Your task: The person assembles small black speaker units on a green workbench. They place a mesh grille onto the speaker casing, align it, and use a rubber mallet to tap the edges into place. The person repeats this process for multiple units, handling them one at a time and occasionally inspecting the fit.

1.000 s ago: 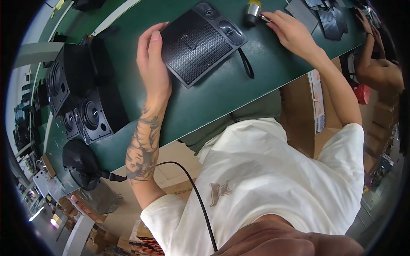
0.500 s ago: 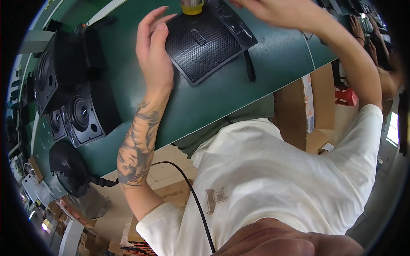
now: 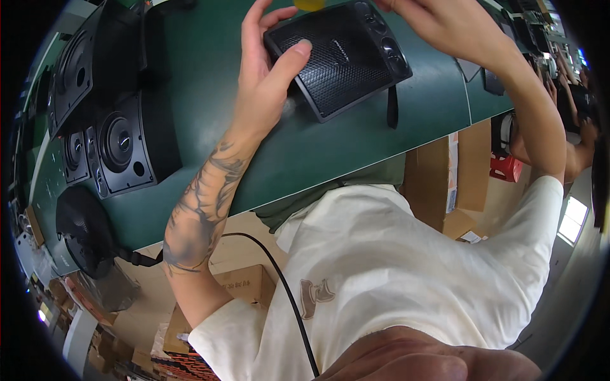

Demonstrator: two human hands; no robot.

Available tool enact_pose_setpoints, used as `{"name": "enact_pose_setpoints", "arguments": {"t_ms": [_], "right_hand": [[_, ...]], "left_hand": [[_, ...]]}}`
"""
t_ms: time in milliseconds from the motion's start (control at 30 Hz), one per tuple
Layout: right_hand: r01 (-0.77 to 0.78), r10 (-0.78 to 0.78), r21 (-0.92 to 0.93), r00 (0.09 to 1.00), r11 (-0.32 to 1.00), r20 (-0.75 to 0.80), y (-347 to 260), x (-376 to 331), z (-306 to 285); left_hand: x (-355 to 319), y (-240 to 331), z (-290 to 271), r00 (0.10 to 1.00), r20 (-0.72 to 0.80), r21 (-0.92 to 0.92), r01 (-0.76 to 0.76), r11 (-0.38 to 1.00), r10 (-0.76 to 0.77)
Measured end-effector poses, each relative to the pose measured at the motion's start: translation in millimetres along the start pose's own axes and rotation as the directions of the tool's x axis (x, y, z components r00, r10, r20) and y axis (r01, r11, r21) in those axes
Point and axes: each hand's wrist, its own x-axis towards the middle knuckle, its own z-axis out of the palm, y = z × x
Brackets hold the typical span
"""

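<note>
A black speaker (image 3: 349, 57) with a mesh grille lies tilted on the green workbench, a glossy strip with round parts along its right side. My left hand (image 3: 270, 76) grips its left edge, the thumb pressed on the grille and the fingers behind the edge. My right hand (image 3: 445, 28) is at the upper right, just beyond the speaker's far corner. Its fingers are curled, but their tips are cut off by the picture's edge, so what they hold is hidden. A yellow round piece (image 3: 309, 4) shows partly at the far edge of the speaker.
Several black loudspeakers (image 3: 122, 143) stand on the left of the green workbench (image 3: 305, 152). A dark mesh-covered round thing (image 3: 82, 232) sits at the bench's near left edge. A black strap (image 3: 393, 106) lies by the speaker. Cardboard boxes (image 3: 427, 181) stand below. Other people work at far right.
The speaker sits further right in view and has turned slightly. My left thumb has come down onto the grille. The yellow piece has moved up toward the picture's edge; my right hand is further right.
</note>
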Motion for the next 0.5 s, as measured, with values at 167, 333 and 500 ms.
{"name": "enact_pose_setpoints", "arguments": {"t_ms": [167,333,500], "right_hand": [[0.223,-0.218,0.055,0.972,0.973,-0.083,-5.2,13.5,20.8],[0.190,-0.192,-0.044,0.980,0.981,-0.046,-9.4,21.1,14.0],[0.190,-0.193,-0.058,0.980,0.980,-0.050,-18.6,10.4,25.2]], "left_hand": [[-0.6,-14.1,-10.4,0.999,0.012,-0.153,0.050,0.987,-0.049],[1.0,-3.8,-3.8,0.998,0.052,-0.138,0.043,0.989,-0.037],[0.2,-18.3,-7.1,1.000,0.004,-0.091,0.001,0.996,-0.001]]}}
